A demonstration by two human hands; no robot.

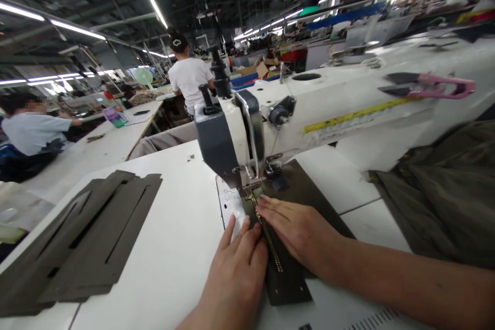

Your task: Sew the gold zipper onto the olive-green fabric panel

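A dark olive fabric panel lies under the sewing machine head, with a gold-toothed zipper running through it toward the needle area. My left hand rests on the panel's left edge, its fingers stretched forward beside the zipper. From the right, my right hand lies flat over the fabric, fingertips touching it just right of the zipper near the presser foot. The needle itself is too small to make out.
Slotted olive panels are stacked on the white table at left. Dark olive cloth lies at right. Pink-handled thread snips rest on the machine arm. Two people sit ahead, one in a black cap.
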